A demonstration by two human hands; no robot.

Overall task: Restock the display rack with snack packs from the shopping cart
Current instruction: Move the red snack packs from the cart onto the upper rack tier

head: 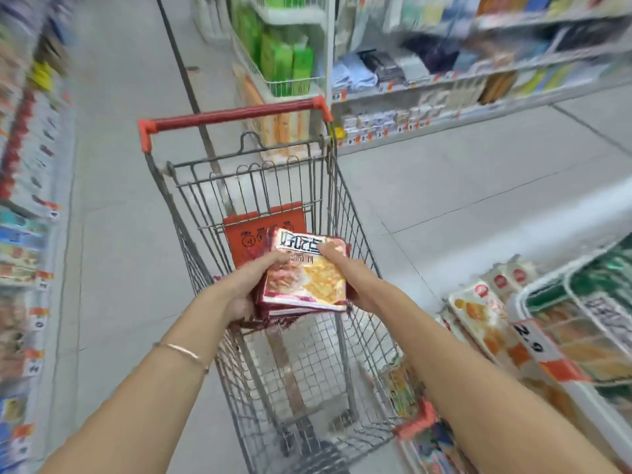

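A: Fingers (273,260) of the left hand (244,289): how do they stand?
B: Closed around the left edge of a stack of snack packs (304,271), tips on the top pack's face, palm beneath and largely hidden by the stack.

A: And farther left?
B: Shelving along the left edge (24,206) is streaked by motion blur; its goods cannot be read. A thin bracelet (181,352) crosses the left forearm.

A: Where does the stack lie?
B: Between the two hands, held above the basket of the shopping cart (273,186), touching both sets of fingers. How many packs it holds cannot be told. Behind it, an orange-red child-seat flap (253,234) is partly covered.

A: The right hand (345,268)?
B: Its fingers grip the stack's right edge, one lying across the printed label at the top; the rest are tucked under, out of sight.

A: To the right?
B: The display rack (533,340), cut off by the frame's edge, carries tilted packs and a price tag; its print is blurred. The far shelves (478,73) are equally indistinct.
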